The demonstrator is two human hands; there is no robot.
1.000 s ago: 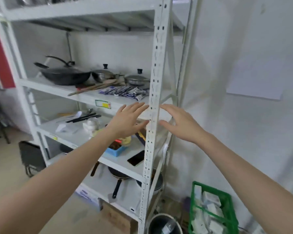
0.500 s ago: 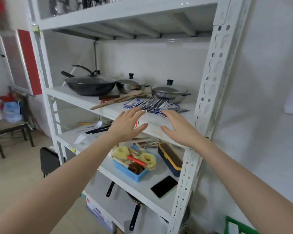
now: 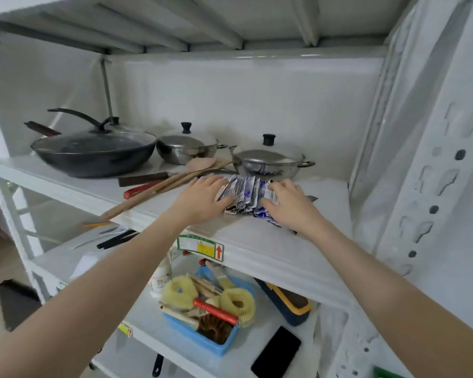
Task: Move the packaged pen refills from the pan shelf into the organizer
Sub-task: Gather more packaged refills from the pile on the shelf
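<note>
The packaged pen refills (image 3: 243, 193), just before the steel pot (image 3: 268, 162), lie bunched between both hands, left hand (image 3: 202, 197) and right hand (image 3: 290, 204) flat, fingers spread, pressing inward equally near.

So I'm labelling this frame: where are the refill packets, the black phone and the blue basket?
refill packets (image 3: 243, 193), head view, middle of pile.
black phone (image 3: 276, 351), head view, screen centre.
blue basket (image 3: 200, 340), head view, front wall.

Both hands lie flat on the pan shelf (image 3: 257, 241) — left hand (image 3: 202, 199) and right hand (image 3: 290, 204) pressing either side of the packaged pen refills (image 3: 243, 193), a lidded steel pot (image 3: 268, 162) at their twelve o'clock
</note>
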